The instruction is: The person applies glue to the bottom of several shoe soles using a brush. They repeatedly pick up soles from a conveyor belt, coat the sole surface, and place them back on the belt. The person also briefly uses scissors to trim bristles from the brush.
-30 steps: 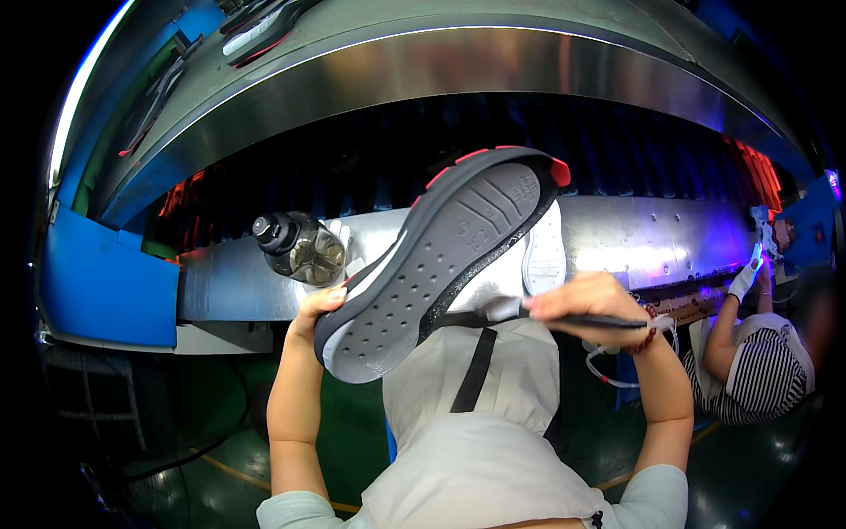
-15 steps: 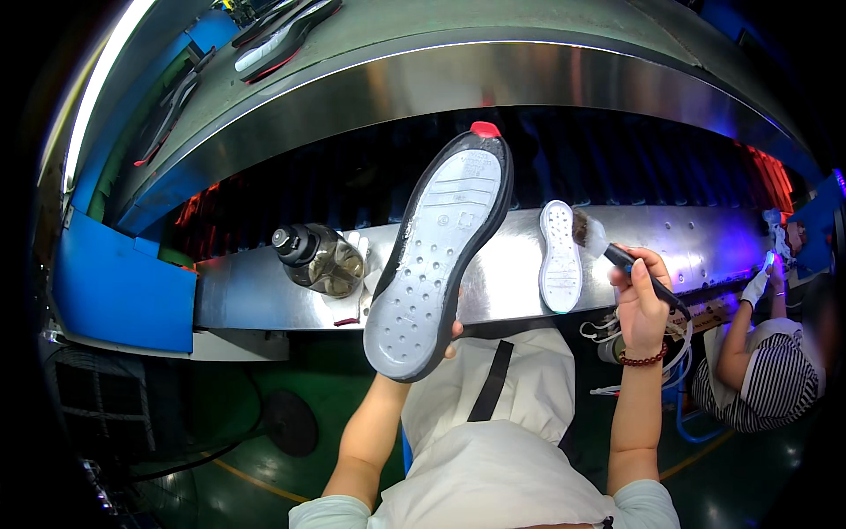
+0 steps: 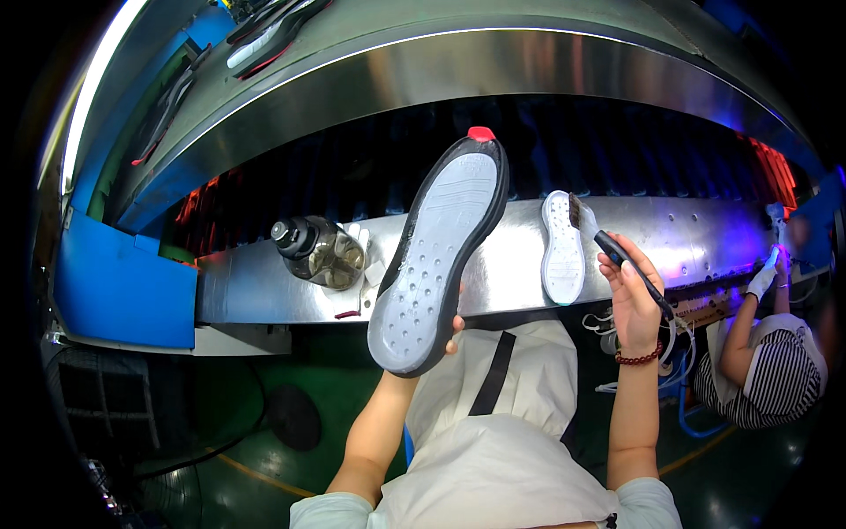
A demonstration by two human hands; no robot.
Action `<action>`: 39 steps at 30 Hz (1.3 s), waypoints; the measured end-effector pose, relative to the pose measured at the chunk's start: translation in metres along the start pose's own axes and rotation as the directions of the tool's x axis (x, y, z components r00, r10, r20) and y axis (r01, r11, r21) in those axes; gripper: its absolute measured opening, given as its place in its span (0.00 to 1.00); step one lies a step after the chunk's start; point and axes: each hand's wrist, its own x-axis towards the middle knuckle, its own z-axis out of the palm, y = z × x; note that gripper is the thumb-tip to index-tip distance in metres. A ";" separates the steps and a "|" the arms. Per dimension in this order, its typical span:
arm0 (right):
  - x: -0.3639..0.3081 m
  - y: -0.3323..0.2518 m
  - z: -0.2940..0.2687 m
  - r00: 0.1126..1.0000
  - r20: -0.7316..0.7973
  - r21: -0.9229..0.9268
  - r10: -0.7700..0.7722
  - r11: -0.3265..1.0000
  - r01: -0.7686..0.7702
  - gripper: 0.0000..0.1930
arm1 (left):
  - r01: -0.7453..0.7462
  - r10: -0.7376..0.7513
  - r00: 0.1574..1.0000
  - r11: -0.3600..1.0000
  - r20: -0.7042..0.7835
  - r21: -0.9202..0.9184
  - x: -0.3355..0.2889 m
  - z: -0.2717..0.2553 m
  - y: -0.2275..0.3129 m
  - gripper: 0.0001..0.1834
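Note:
My left hand (image 3: 455,331) grips a large shoe sole (image 3: 437,242) from behind, its fingertips curling round the right edge. The sole has a grey dimpled inner face, a black rim and a red tip at the top. In my right hand (image 3: 631,304) is a brush with a black handle (image 3: 627,264), held between thumb and fingers, a cable trailing from its lower end. The dark bristles (image 3: 575,212) are beside or touching the upper right edge of a smaller white sole (image 3: 562,251) on the metal ledge; exact contact is unclear.
A dark see-through bottle (image 3: 319,253) stands on the metal ledge (image 3: 511,273) at left, beside small white items. Further soles (image 3: 275,40) lie on the green conveyor (image 3: 423,18). At far right a person in a striped top (image 3: 782,375) works with a gloved hand (image 3: 761,280).
The brush has turned slightly and shifted down-left against the small sole's edge. The large sole has moved only a little; its face looks less glossy. My view has shifted slightly.

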 end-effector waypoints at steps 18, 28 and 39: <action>-0.010 0.019 0.036 0.751 0.442 -0.406 0.491 0.856 -0.321 0.07 | 0.340 0.136 0.866 0.547 -0.482 0.765 0.012 0.021 0.000 0.29; 0.015 0.043 0.048 0.832 0.227 -0.407 0.507 0.825 -0.392 0.08 | 0.422 0.197 0.854 0.278 -0.481 0.863 0.017 0.020 0.001 0.35; 0.037 0.050 0.052 0.986 0.157 -0.657 -0.047 0.740 0.140 0.09 | 0.286 0.277 0.769 0.656 -0.576 0.698 0.001 0.000 0.006 0.23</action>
